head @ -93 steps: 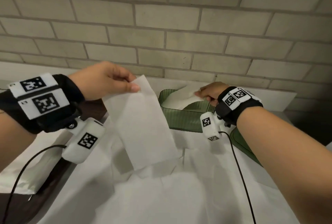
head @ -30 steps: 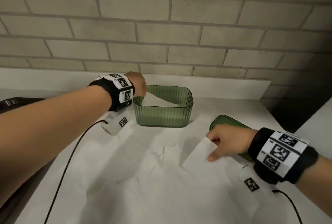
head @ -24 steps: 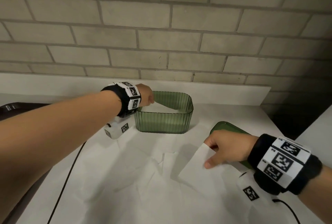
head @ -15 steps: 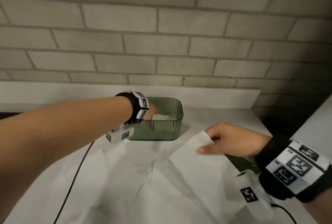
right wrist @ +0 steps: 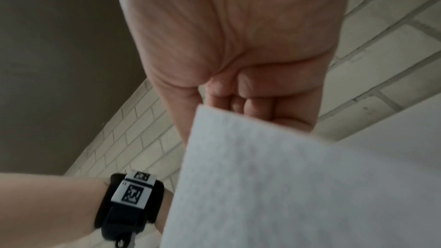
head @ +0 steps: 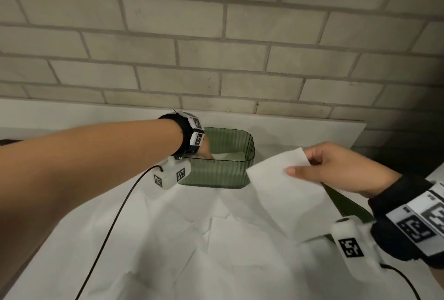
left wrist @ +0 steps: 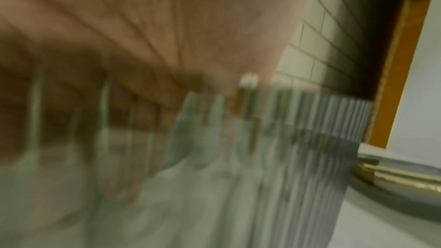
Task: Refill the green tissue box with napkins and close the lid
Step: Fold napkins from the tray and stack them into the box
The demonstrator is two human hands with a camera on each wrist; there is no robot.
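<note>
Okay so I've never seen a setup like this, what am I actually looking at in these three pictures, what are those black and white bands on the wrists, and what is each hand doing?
There is no robot: a person works with bare hands. The patterned bands are wrist straps, each carrying a small white camera. One picture comes from a head camera looking down; the other two look along each hand. The right hand pinches a white napkin by its corner, lifted above the table. The left hand reaches into the open green tissue box, where napkins already lie; its fingers are hidden and its wrist picture is blurred. More napkins are spread over the table. The dark green lid lies under the right wrist, off the box.
</note>
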